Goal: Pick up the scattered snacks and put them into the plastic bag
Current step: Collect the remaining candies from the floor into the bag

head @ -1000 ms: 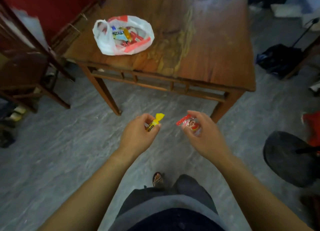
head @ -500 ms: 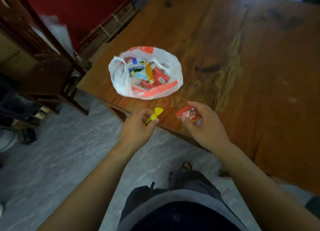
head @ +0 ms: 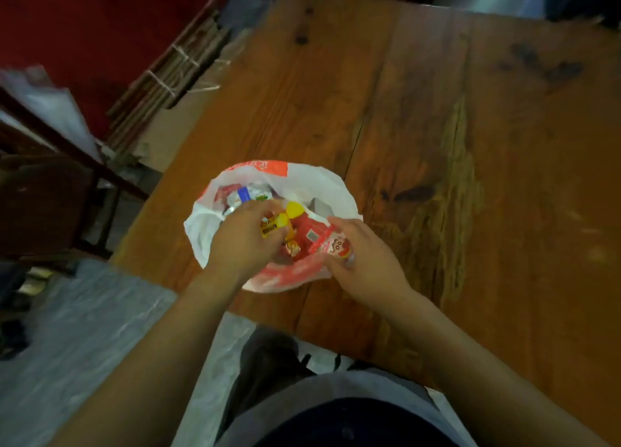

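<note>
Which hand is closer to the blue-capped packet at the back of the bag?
Left. The left hand, holding a yellow candy, is just below the blue-capped packet; the right hand is at the plastic bag's right rim, farther off.

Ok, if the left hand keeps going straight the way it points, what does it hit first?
Probably the snacks already lying in the plastic bag: the left hand, holding the yellow candy, points into its open mouth. Depth is unclear.

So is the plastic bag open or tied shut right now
Open. The plastic bag lies on the table, mouth spread wide, wrappers showing inside, left hand and right hand over it.
</note>
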A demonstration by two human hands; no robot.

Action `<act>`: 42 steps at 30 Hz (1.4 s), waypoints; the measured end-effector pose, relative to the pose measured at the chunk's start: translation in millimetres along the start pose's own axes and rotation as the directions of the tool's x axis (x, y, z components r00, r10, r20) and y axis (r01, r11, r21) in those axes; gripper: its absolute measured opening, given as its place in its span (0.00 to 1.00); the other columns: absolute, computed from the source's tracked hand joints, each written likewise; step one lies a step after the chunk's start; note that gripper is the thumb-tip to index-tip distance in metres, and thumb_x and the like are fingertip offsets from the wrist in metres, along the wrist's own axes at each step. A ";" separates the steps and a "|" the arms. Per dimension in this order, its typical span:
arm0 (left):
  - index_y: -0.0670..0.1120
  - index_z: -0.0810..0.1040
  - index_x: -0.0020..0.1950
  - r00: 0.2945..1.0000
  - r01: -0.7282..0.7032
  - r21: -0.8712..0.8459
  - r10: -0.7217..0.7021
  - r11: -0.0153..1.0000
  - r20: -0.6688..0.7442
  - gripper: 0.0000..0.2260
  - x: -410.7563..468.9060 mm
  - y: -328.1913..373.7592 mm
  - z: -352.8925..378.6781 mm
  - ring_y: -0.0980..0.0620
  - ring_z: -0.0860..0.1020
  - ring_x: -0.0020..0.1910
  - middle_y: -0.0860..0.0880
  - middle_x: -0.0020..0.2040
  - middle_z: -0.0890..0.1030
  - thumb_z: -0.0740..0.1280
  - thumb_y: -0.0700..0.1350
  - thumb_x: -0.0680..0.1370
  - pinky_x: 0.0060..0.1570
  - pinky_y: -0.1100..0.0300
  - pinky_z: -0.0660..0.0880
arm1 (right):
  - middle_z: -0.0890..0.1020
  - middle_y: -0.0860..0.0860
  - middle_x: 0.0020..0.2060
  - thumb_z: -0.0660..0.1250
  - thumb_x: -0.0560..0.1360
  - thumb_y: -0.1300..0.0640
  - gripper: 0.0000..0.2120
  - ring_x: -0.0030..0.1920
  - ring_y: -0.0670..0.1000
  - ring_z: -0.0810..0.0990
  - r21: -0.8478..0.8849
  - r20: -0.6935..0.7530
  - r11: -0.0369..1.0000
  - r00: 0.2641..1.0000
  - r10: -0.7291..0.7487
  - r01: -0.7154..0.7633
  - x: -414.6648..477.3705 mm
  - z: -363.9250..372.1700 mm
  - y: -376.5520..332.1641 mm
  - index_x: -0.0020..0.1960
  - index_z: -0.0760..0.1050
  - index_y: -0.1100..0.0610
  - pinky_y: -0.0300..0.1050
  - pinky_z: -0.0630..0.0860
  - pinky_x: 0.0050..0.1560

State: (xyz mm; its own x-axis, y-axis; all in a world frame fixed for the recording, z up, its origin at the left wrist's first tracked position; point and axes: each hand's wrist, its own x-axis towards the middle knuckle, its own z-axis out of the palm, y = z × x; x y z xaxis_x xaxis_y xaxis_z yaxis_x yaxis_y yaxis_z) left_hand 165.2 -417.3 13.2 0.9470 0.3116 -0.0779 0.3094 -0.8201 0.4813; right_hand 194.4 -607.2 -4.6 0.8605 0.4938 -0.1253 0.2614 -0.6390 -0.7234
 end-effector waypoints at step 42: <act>0.50 0.78 0.53 0.656 -0.520 -0.301 0.600 0.799 0.458 0.06 208.9 -29.2 13.6 0.52 0.78 0.47 0.51 0.49 0.80 0.63 0.47 0.78 0.42 0.60 0.75 | 0.72 0.46 0.66 0.62 0.74 0.43 0.25 0.65 0.48 0.70 0.347 -0.401 0.724 0.603 0.689 -0.597 65.6 88.7 -73.3 0.69 0.63 0.45 0.46 0.69 0.62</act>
State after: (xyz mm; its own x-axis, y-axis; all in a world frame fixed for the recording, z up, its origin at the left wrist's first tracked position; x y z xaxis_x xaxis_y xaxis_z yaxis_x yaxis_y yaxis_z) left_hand 355.1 -334.8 -29.0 0.8465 -0.5069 -0.1624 -0.2714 -0.6734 0.6876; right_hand 192.9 -475.6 -20.0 0.8746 -0.3796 -0.3017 -0.4759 -0.5525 -0.6843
